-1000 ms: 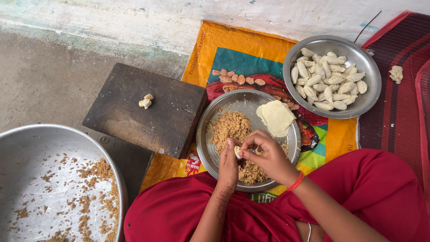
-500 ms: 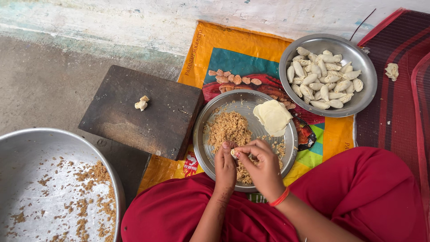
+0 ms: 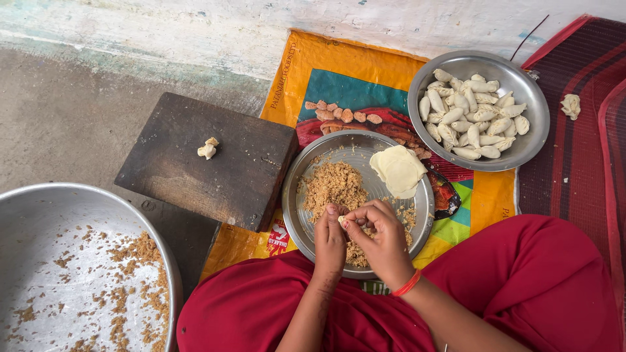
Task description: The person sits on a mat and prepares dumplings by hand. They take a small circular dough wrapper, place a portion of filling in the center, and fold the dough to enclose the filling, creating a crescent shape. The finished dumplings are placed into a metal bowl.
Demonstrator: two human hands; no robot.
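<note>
Hands have slid a bit lower over the plate since a second ago, still pinching away.

Both the left hand (image 3: 330, 236) and right hand (image 3: 380, 238) are closed together on a small dumpling (image 3: 342, 221), fingertips clamped on it, right above the steel plate (image 3: 326, 148). That plate holds crumbly brown filling (image 3: 332, 184) and pale dough rounds (image 3: 398, 171) (stacked at its far edge). Finished dumplings (image 3: 471, 114) fill the steel bowl (image 3: 521, 153) beyond; a dark wooden board (image 3: 215, 163) sits just left.
</note>
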